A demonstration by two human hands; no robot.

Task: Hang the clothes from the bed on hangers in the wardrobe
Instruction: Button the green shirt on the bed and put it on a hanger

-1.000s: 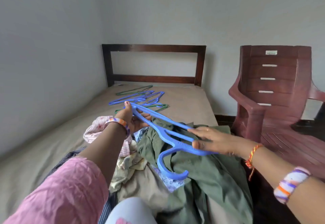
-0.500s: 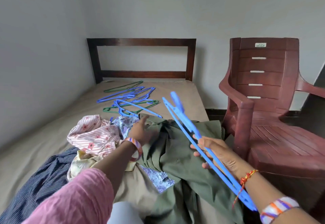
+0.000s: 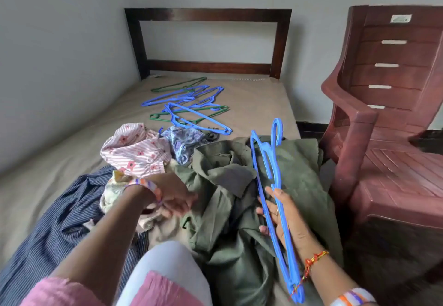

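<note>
Holding a bright blue plastic clothes hanger [image 3: 268, 176] edge-up, the right hand [image 3: 285, 217] has its fingers wrapped round the frame, hook pointing away, over the crumpled olive-green garment [image 3: 230, 178] on the beige-sheeted bed [image 3: 259, 99]. Left hand [image 3: 175, 200] reaches down at the clothes pile, blurred, grip impossible to tell. More loose blue and green hangers [image 3: 189, 106] lie near the dark wooden headboard [image 3: 208, 15]

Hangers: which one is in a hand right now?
The blue hanger over the olive green garment, gripped by the right hand. The other blue and green hangers lie loose on the mattress near the headboard.
</note>
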